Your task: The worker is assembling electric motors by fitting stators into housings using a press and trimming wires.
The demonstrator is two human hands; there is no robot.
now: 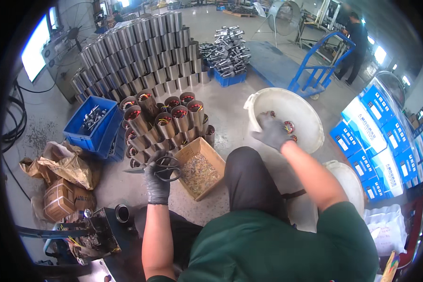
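Note:
My left hand [158, 176], in a grey glove, is closed on black-handled scissors [168, 168]. The blades point left, beside metal cylinders [179, 115] with red and yellow wiring inside. Just right of that hand, a shallow open box [189, 189] holds small multicoloured scraps [199, 171]. My right hand [273, 133], in a dark glove, reaches into a white round tub [315, 123], its thumb spread from the fingers. Its fingertips are at a small round part [270, 113], partly covered. A ring-shaped motor stator with red windings [289, 127] lies in the tub close to the hand.
Bare steel cylinders [141, 51] are stacked behind the wired ones. Blue crates of metal parts [87, 121] stand left; another crate [230, 79] stands beyond. A blue trolley [277, 63], a person [355, 44] and stacked blue-and-white cartons [376, 136] are to the right.

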